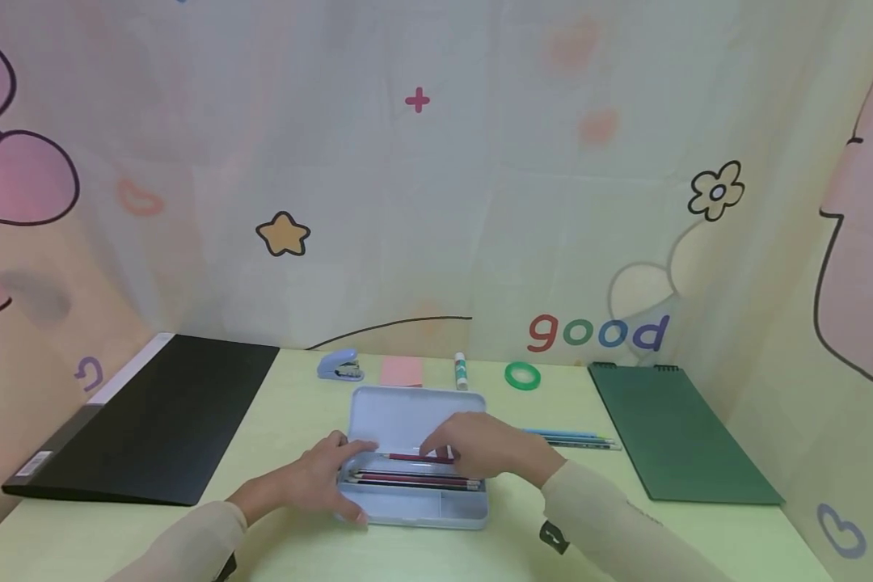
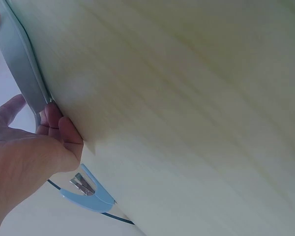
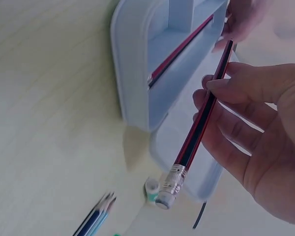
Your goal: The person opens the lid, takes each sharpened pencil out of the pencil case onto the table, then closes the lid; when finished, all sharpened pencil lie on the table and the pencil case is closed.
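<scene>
A light blue pencil case [image 1: 385, 412] lies open on the pale green table [image 1: 298, 420], with red-and-black pencils [image 1: 407, 480] in its tray. My right hand [image 1: 480, 444] holds one red-and-black pencil [image 3: 199, 123] over the tray [image 3: 137, 73], pinched between thumb and fingers, eraser end pointing away from the case. A second pencil [image 3: 179, 49] rests inside. My left hand [image 1: 320, 477] grips the case's left end; in the left wrist view its fingers [image 2: 59, 130] press against the case rim [image 2: 22, 64].
A black folder [image 1: 160, 416] lies at the left, a green notebook [image 1: 672, 428] at the right. Along the back stand a blue stapler [image 1: 340, 365], pink pad [image 1: 401, 371], glue stick [image 1: 461, 370] and green tape roll [image 1: 521, 375]. Blue pencils [image 1: 575, 439] lie right of the case.
</scene>
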The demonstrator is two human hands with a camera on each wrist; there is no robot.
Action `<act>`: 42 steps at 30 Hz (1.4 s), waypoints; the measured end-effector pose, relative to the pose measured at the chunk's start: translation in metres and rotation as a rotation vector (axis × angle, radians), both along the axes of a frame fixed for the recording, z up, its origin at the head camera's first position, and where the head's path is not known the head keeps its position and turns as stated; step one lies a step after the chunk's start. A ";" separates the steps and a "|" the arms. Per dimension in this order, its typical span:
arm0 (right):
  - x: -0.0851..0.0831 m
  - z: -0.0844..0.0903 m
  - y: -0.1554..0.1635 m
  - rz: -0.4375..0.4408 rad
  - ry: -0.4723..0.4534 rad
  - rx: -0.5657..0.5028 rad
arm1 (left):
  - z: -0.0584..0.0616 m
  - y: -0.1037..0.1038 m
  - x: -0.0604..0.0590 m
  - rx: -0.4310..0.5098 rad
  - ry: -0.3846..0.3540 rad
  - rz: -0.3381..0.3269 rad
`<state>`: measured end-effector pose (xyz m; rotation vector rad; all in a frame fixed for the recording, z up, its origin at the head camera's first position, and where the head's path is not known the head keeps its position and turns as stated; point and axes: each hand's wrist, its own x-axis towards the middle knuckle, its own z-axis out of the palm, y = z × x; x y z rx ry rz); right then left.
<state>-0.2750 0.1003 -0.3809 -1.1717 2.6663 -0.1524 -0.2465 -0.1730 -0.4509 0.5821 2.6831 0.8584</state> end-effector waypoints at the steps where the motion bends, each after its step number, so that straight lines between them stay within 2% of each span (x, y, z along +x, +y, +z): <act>1: 0.000 0.001 0.005 -0.011 -0.008 -0.007 | -0.001 0.000 0.000 -0.001 -0.002 0.002; 11: -0.007 0.013 0.059 -0.119 -0.045 -0.062 | 0.000 0.000 0.000 -0.004 0.006 0.014; 19: -0.011 0.020 0.109 -0.144 0.000 -0.133 | -0.003 -0.001 0.000 -0.005 0.012 0.009; 26: -0.017 0.006 0.145 -0.137 0.045 -0.167 | -0.001 -0.001 0.000 0.002 0.015 0.001; 35: -0.022 -0.018 0.158 -0.306 0.063 -0.080 | 0.000 -0.001 0.001 0.007 0.010 0.000; 39: -0.023 -0.027 0.160 -0.338 0.103 -0.046 | 0.000 -0.001 0.001 0.008 0.038 -0.016; 42: -0.025 -0.032 0.161 -0.329 0.150 -0.029 | 0.001 -0.001 0.002 0.007 0.045 -0.019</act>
